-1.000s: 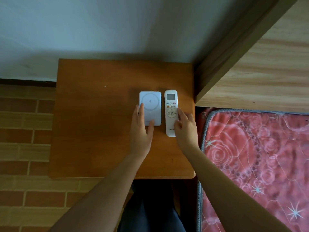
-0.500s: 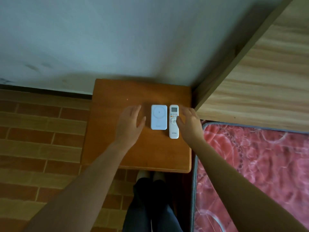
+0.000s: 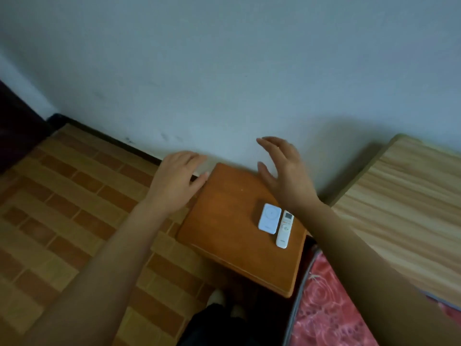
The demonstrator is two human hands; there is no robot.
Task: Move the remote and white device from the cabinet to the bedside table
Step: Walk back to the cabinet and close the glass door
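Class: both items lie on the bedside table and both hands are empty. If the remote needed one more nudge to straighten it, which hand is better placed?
Probably the right hand: its forearm passes just beside the remote. The left hand hangs off the table's far-left corner.

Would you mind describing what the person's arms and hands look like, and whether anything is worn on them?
Both forearms are bare as far as the frame shows: no sleeves appear. The left hand and right hand wear no gloves, and no rings, watch or bracelet can be made out, though the picture is somewhat soft.
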